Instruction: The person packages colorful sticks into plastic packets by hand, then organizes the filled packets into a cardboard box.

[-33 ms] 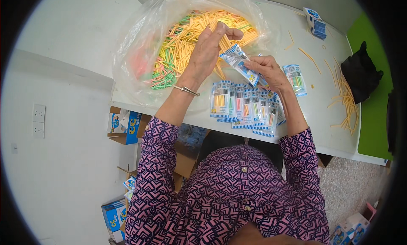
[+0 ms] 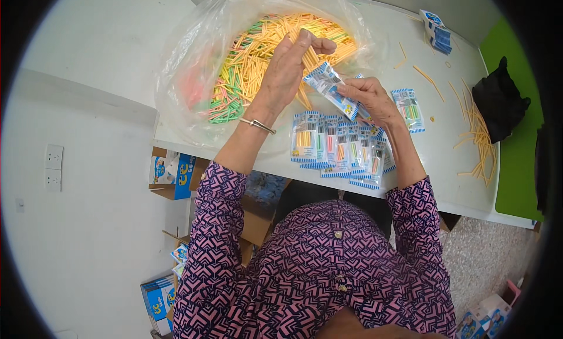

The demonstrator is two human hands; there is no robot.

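My left hand (image 2: 284, 72) is closed round a few thin yellow-orange sticks (image 2: 311, 60), above a big clear plastic bag (image 2: 176, 63). Heaped in that bag are many thin sticks (image 2: 252, 63) in yellow, green and pink. Between the thumb and fingers of my right hand (image 2: 375, 101) is a small blue-and-white packet (image 2: 326, 84), tilted, its upper end close to the sticks in my left hand. Overlapping rows of filled packets (image 2: 340, 145) lie on the table below my hands, with coloured sticks showing through their windows. One more filled packet (image 2: 409, 110) lies to the right of my right hand.
At the far right of the white table (image 2: 437, 163) stands a stack of flat packets (image 2: 436, 35). Loose yellow sticks (image 2: 482, 151) are scattered beside a crumpled black bag (image 2: 500, 101) and a green board (image 2: 516, 186). Below the table's left edge is an open box (image 2: 176, 174).
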